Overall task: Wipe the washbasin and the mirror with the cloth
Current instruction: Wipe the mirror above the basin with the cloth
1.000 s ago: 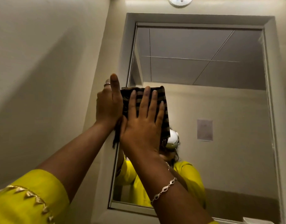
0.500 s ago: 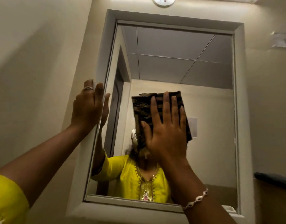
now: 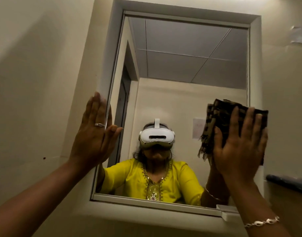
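Note:
A mirror (image 3: 189, 69) in a pale frame (image 3: 112, 48) hangs on the wall in front of me. With straight fingers, my right hand (image 3: 240, 144) presses a folded dark striped cloth (image 3: 215, 120) flat against the glass at the mirror's right edge. My left hand (image 3: 95, 134) lies flat with straight fingers on the left side of the frame, the thumb over the glass. The washbasin is out of view.
Cream walls surround the mirror. A dark ledge (image 3: 287, 183) juts out at the lower right, and a small white block (image 3: 229, 214) sits on the frame's bottom right corner. A paper notice (image 3: 300, 35) is stuck on the wall at the upper right.
My right hand has slid the cloth across the glass from the left side to the right edge. The left hand has stayed on the left of the frame, and my view has shifted.

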A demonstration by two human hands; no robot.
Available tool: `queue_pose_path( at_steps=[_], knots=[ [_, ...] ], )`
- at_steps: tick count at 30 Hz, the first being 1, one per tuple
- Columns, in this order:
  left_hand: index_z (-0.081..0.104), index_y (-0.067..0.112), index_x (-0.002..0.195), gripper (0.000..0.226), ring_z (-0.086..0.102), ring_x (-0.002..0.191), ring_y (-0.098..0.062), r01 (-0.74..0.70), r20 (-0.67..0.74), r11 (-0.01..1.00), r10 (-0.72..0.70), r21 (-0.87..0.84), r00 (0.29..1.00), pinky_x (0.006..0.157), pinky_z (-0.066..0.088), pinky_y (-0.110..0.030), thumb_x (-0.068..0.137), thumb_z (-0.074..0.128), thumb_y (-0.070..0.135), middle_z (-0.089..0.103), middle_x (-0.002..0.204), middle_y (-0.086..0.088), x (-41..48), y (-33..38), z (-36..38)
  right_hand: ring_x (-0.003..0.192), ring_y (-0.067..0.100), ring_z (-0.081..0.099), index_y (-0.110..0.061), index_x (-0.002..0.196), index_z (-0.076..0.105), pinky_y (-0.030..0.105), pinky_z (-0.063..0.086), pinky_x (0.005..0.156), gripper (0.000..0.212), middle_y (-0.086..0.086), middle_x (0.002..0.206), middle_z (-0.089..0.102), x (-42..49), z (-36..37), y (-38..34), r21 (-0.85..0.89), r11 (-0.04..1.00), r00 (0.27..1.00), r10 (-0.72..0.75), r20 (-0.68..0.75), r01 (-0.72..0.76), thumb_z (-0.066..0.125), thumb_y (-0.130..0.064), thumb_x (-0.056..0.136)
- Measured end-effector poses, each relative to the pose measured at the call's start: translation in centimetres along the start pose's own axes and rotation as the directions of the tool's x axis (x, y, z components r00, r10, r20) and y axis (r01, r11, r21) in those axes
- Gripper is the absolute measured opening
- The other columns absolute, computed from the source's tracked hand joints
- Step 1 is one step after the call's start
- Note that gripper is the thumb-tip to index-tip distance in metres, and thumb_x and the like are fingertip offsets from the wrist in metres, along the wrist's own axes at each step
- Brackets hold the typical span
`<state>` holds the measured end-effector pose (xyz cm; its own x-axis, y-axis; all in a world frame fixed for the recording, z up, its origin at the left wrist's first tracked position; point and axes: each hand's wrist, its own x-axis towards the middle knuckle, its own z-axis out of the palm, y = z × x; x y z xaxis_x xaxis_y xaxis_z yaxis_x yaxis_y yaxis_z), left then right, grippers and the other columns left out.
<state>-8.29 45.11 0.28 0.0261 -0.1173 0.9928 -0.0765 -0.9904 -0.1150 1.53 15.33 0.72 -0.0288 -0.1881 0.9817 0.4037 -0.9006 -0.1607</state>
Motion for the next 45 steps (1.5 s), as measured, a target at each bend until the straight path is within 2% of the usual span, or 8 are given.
queue_pose_path(
  at_steps=[9, 16, 21, 24, 33, 37, 42, 45],
  knots=[
    [0.016, -0.005, 0.141, 0.075, 0.007, 0.142, -0.031, 0.021, -0.076, 0.999, -0.024, -0.039, 0.997, 0.118, 0.012, -0.037, 0.085, 0.059, 0.021, 0.011, 0.151, -0.025, -0.3, -0.3, 0.5, 0.141, 0.041, 0.011, -0.01, 0.148, 0.015, 0.053, 0.007, 0.114, 0.065, 0.023, 0.153, 0.014, -1.1, 0.5, -4.1, 0.033, 0.987, 0.987, 0.158, 0.008, -0.158, 0.017, -0.047, 0.094],
    [0.019, -0.007, 0.14, 0.083, 0.009, 0.142, -0.03, 0.016, -0.058, 1.0, -0.017, -0.026, 0.998, 0.117, 0.015, -0.034, 0.078, 0.07, 0.017, 0.013, 0.151, -0.024, -0.5, -0.5, 0.6, 0.14, 0.039, 0.013, -0.011, 0.146, 0.022, 0.049, 0.009, 0.113, 0.063, 0.023, 0.151, 0.02, -4.3, 0.7, -13.1, 0.098, 0.994, 0.994, -0.066, 0.086, 0.057, 0.019, -0.046, 0.093],
    [0.015, -0.003, 0.141, 0.069, 0.005, 0.142, -0.022, 0.034, -0.041, 0.968, -0.045, -0.25, 0.998, 0.117, 0.01, -0.029, 0.095, 0.02, 0.048, 0.007, 0.152, -0.014, -0.4, 0.4, -0.3, 0.141, 0.035, 0.011, -0.014, 0.146, 0.021, 0.049, 0.009, 0.112, 0.058, 0.019, 0.152, 0.019, -5.8, 1.0, -19.4, 0.215, 0.963, 0.973, -0.195, 0.127, 0.165, 0.016, -0.043, 0.095],
    [0.014, -0.002, 0.141, 0.075, 0.006, 0.142, -0.019, 0.037, -0.051, 0.953, -0.055, -0.299, 0.997, 0.116, 0.015, -0.031, 0.092, 0.011, 0.055, 0.008, 0.152, -0.011, -0.7, 0.4, -0.4, 0.14, 0.035, 0.013, -0.012, 0.145, 0.021, 0.049, 0.011, 0.111, 0.058, 0.019, 0.151, 0.022, -6.2, 1.0, -21.2, 0.242, 0.945, 0.956, -0.259, 0.14, 0.221, 0.014, -0.038, 0.093],
    [0.01, 0.002, 0.142, 0.073, 0.009, 0.141, -0.022, 0.038, -0.056, 0.971, -0.052, -0.234, 0.997, 0.114, 0.022, -0.032, 0.092, 0.011, 0.055, 0.01, 0.152, -0.013, -0.9, 0.2, -0.3, 0.142, 0.029, 0.01, -0.017, 0.145, 0.023, 0.045, 0.009, 0.113, 0.057, 0.014, 0.153, 0.02, -6.0, 1.2, -19.1, 0.285, 0.916, 0.938, -0.326, 0.119, 0.282, 0.027, -0.041, 0.094],
    [0.014, -0.003, 0.14, 0.075, 0.008, 0.141, -0.023, 0.019, -0.05, 0.982, -0.029, -0.187, 0.998, 0.115, 0.011, -0.023, 0.092, 0.014, 0.055, 0.014, 0.15, -0.022, -0.8, 0.5, -0.7, 0.142, 0.03, 0.007, -0.018, 0.145, 0.025, 0.046, 0.008, 0.114, 0.059, 0.015, 0.153, 0.019, -6.1, 0.9, -16.3, 0.261, 0.927, 0.944, -0.308, 0.122, 0.269, 0.033, -0.045, 0.093],
    [0.018, -0.006, 0.14, 0.078, 0.005, 0.141, -0.029, -0.02, -0.049, 0.997, 0.024, 0.069, 0.999, 0.117, 0.007, -0.024, 0.087, 0.05, 0.041, 0.011, 0.15, -0.026, -0.7, -0.7, 0.6, 0.142, 0.03, 0.01, -0.019, 0.145, 0.025, 0.046, 0.011, 0.114, 0.058, 0.011, 0.153, 0.016, -6.0, 0.3, -10.9, 0.219, 0.926, 0.937, -0.334, 0.099, 0.307, 0.03, -0.046, 0.094],
    [0.017, -0.004, 0.141, 0.081, 0.0, 0.142, -0.027, 0.031, -0.013, 0.989, -0.03, 0.146, 0.999, 0.118, 0.01, -0.033, 0.087, 0.045, 0.049, 0.004, 0.153, -0.021, -0.8, -1.9, 1.9, 0.143, 0.029, 0.008, -0.02, 0.146, 0.018, 0.045, 0.01, 0.115, 0.059, 0.011, 0.154, 0.015, -5.7, -0.2, -7.1, 0.188, 0.931, 0.934, -0.337, 0.117, 0.312, 0.027, -0.047, 0.094]
  ],
)
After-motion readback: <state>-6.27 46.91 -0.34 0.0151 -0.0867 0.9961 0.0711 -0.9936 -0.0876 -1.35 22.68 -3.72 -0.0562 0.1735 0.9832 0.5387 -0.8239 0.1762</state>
